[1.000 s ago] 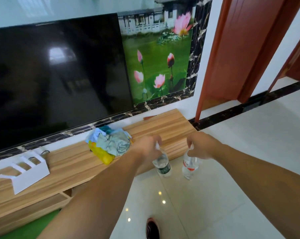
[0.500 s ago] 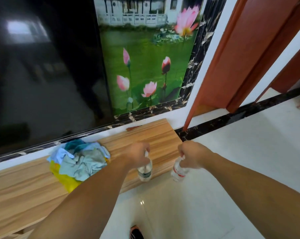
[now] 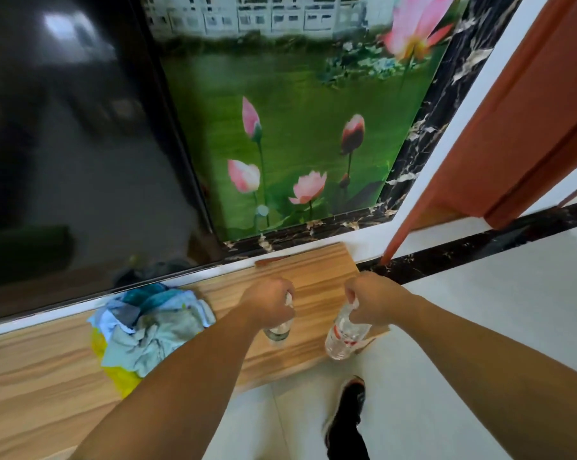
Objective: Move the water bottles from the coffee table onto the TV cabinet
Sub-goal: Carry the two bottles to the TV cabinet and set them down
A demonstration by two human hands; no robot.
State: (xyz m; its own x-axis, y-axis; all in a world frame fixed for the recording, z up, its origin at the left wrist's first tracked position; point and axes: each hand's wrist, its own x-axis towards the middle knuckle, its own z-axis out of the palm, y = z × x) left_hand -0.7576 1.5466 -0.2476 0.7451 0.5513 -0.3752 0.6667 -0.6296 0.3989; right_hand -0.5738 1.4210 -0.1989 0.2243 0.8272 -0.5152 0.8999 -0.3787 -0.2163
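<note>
Left hand (image 3: 269, 303) gripped a green-label bottle (image 3: 278, 330) by its neck, over the TV cabinet (image 3: 317, 277). Right hand (image 3: 373, 298) pinched a red-label bottle (image 3: 341, 333) at the cabinet's front right corner, beside heaped cloths (image 3: 151, 330).

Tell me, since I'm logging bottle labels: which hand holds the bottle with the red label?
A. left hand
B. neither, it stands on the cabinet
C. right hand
C: the right hand grips the red-label bottle by its neck; the left hand holds the green-label bottle.
</note>
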